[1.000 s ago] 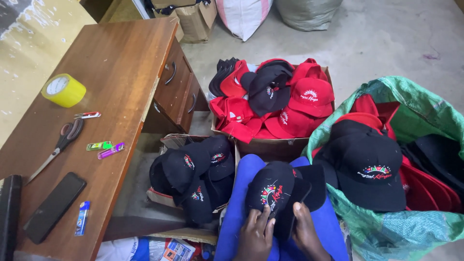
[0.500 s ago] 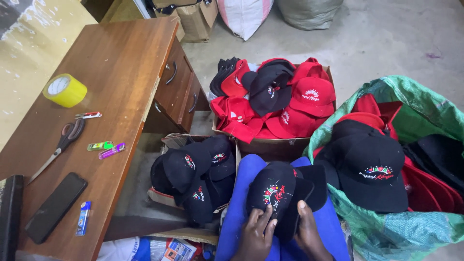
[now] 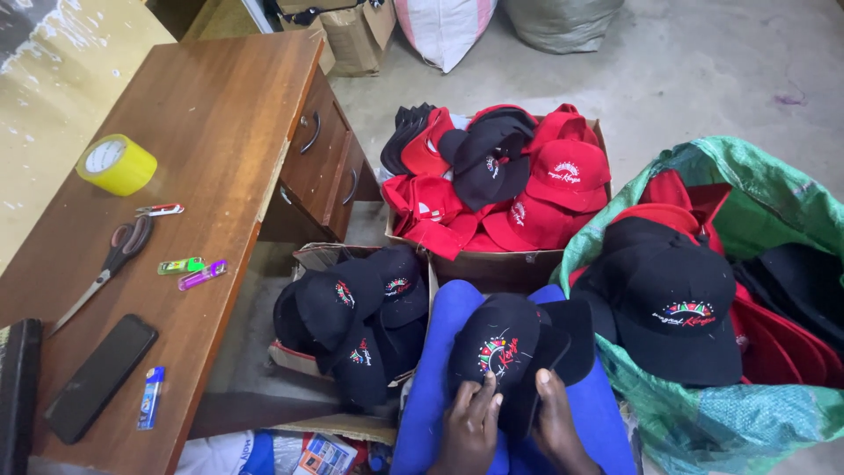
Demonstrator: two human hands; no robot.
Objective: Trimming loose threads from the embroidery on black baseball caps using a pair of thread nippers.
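Dark phone (image 3: 99,376), screen blank, flat at the worktop's (image 3: 211,114) 7 o'clock edge. Brown cardboard box (image 3: 492,264) of caps at centre; smaller box (image 3: 303,259) at its 8 o'clock. Green woven sack (image 3: 756,185) at 3 o'clock. White-and-pink sack (image 3: 444,26), grey sack (image 3: 563,18), brown paper bag (image 3: 352,31) at 12 o'clock.

two bare hands, left hand (image 3: 469,428), right hand (image 3: 559,422), over bright blue trousers (image 3: 435,369).

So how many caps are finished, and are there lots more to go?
Looks about midway, though I can't count them. Two cardboard boxes already hold caps: a box of black caps and a box of mostly red caps. Right now the left hand and right hand press on one black cap on the lap. The green sack remains heaped with caps.
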